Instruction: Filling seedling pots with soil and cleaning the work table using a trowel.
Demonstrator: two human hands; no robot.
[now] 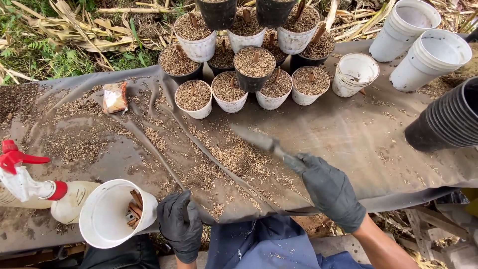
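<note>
gripping a trowel, the right hand in a black glove sits at five o'clock, fingers clamped on the handle, blurred blade angled toward ten o'clock over scattered husk on the grey sheet. left hand, also black-gloved, at seven o'clock, fingers curled together on the sheet's front edge, just beside a white pot lying on its side with brown cuttings inside. spray bottle at nine o'clock. filled pots at twelve o'clock; stacked empty pots at two o'clock.
</note>
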